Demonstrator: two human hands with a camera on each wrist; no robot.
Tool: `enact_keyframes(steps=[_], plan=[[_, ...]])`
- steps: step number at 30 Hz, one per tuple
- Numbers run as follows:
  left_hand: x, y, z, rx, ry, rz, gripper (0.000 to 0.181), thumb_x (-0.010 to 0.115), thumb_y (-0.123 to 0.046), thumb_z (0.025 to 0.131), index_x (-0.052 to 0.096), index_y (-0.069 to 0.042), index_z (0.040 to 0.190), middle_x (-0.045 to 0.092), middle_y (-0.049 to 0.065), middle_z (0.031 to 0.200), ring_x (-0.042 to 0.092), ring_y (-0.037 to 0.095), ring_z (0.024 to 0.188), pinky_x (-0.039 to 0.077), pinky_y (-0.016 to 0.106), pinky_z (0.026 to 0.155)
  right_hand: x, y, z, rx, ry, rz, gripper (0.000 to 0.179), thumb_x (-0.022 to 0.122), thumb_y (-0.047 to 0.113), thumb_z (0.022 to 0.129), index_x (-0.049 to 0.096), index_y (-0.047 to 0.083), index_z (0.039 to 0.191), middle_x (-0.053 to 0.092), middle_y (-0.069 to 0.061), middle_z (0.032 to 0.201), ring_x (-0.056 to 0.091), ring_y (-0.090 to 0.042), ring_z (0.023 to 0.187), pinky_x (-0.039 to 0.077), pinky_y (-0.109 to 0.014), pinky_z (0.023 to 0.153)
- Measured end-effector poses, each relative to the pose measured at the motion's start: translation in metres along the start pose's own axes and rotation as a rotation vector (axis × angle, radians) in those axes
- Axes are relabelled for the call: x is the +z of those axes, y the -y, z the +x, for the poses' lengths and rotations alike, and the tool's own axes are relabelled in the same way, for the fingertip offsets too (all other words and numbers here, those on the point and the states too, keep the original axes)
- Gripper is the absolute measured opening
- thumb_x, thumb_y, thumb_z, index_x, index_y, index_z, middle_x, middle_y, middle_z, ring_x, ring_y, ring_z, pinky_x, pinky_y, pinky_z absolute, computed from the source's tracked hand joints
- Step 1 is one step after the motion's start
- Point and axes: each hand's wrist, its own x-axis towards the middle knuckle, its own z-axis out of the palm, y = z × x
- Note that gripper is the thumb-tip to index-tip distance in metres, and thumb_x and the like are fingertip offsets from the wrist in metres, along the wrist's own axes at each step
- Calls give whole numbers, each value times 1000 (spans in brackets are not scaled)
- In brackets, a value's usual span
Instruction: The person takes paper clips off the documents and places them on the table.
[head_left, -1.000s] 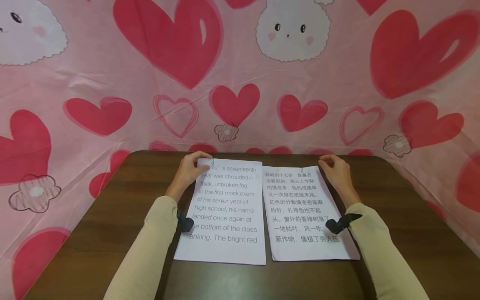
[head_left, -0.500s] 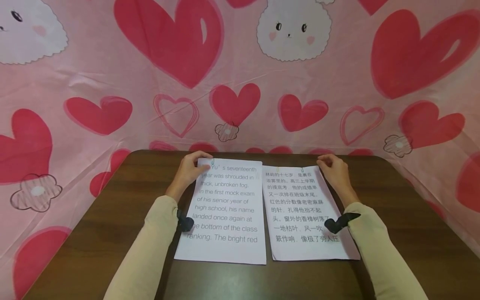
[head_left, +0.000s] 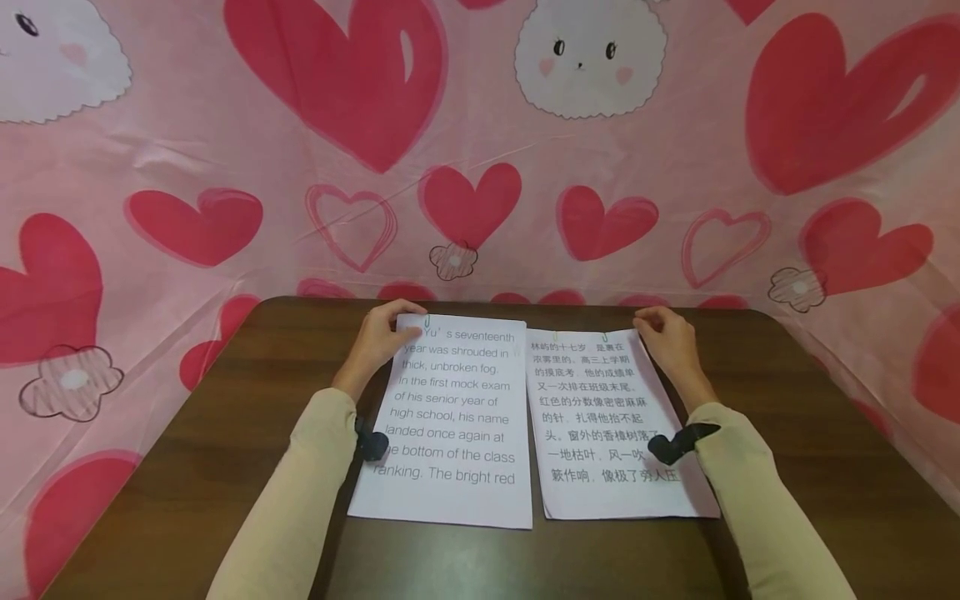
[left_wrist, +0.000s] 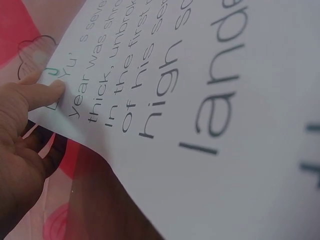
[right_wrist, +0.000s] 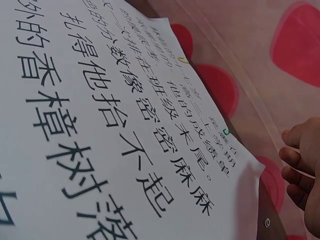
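"What are you holding?"

"The English sheet (head_left: 453, 396). It lies in front of me, print facing up. My left hand (head_left: 377, 337) pinches its top left corner, thumb on top, right by the left green clip (head_left: 427, 321), other fingers below the paper."

"And the other hand?"

"Nothing in it. My right hand (head_left: 675, 343) is just beside the top right corner of the Chinese sheet (head_left: 588, 396), fingers loosely curled. From the right wrist there's a small gap between them and the paper."

"Where's that sheet?"

"To the right of the English one. The two nearly meet at the top and part a little toward me; I can't tell if they touch up there. A yellow clip (right_wrist: 184, 60) and the right green clip (right_wrist: 226, 132) sit along its top edge."

"What's around them?"

"A dark brown table (head_left: 210, 458) under both, my pale sleeves (head_left: 292, 492) reaching in from either side, and behind it all a pink cloth (head_left: 480, 125) printed with red hearts."
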Motion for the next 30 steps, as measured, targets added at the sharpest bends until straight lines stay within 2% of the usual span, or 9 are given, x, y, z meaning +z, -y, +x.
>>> enact_keyframes(steps=[12, 17, 23, 30], plan=[[-2, -2, 0, -30, 5, 0, 26, 69, -4, 92, 70, -9, 117, 67, 15, 126, 58, 33, 110, 50, 46, 101, 2, 6, 0, -4, 17, 15, 30, 58, 20, 101, 65, -1, 122, 67, -24, 113, 57, -34, 101, 42, -40, 88], [-1, -3, -1, -32, 4, -4, 27, 69, -4, 92, 69, -8, 118, 66, 16, 127, 58, 33, 109, 50, 45, 99, 5, 10, 1, 9, 33, 25, 31, 59, 20, 101, 64, -1, 123, 66, -24, 114, 57, -35, 103, 42, -44, 92], [-1, -2, -1, -30, 7, -6, 27, 69, -4, 92, 69, -8, 119, 66, 16, 127, 59, 33, 109, 51, 47, 100, 8, 12, 3, 6, 25, 20, 31, 60, 20, 100, 64, -1, 122, 66, -23, 111, 57, -35, 102, 42, -43, 92], [-1, -2, 0, -24, 4, 0, 27, 69, -3, 92, 69, -9, 119, 66, 16, 127, 60, 32, 107, 51, 45, 98, 9, 15, 3, -14, 35, 25, 31, 60, 21, 100, 64, -1, 122, 66, -22, 108, 57, -33, 99, 41, -38, 88]])
